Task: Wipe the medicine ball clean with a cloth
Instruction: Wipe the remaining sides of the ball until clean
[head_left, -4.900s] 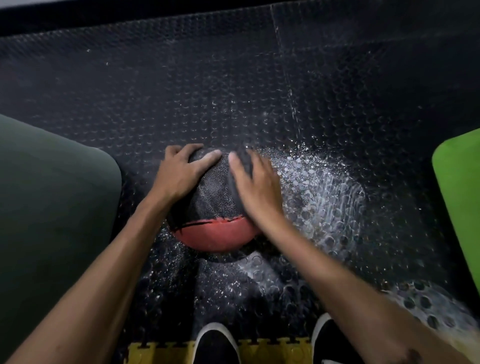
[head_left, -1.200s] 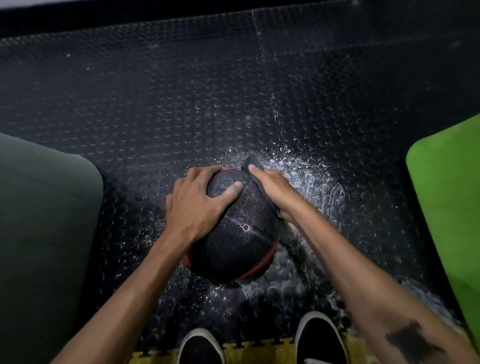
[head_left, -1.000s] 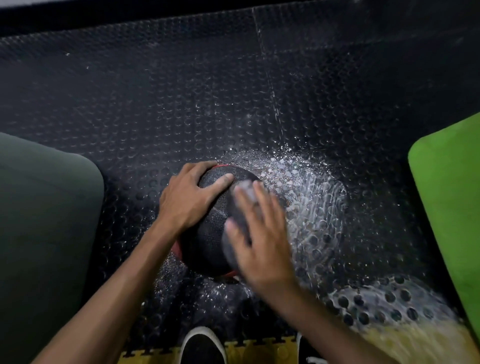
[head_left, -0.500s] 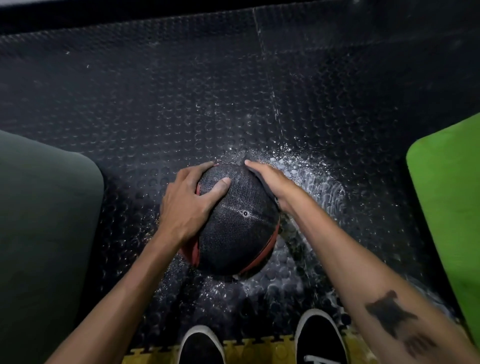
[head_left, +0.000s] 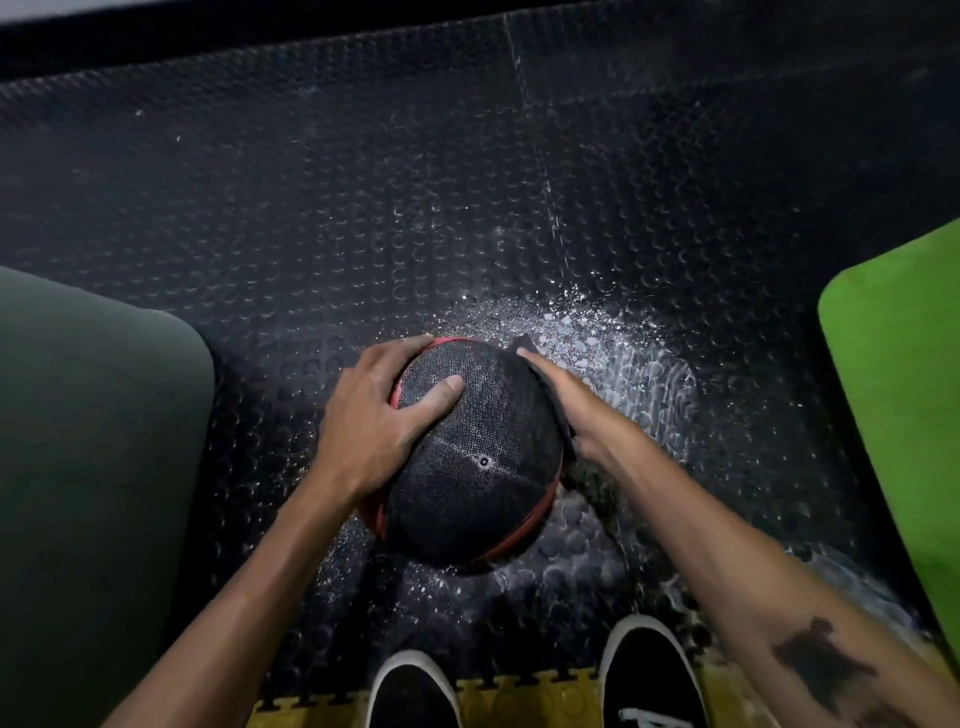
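Medicine ball (head_left: 470, 457) sits on the floor (head_left: 363, 208) dead ahead between your hands. Left hand (head_left: 376, 415) is spread on its upper left; right hand (head_left: 566, 402) presses the dark cloth (head_left: 543, 384) flat against its right flank, so that side is nearest for wiping.

Right shoe (head_left: 652, 680): white lettering, cut off at frame edge, unreadable. No other text.

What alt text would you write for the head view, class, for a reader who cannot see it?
A left hand steadies a black-and-red medicine ball on a studded black floor while the right hand presses a dark cloth to its far right side. White specks lie on the floor beside it; two black shoes show below.
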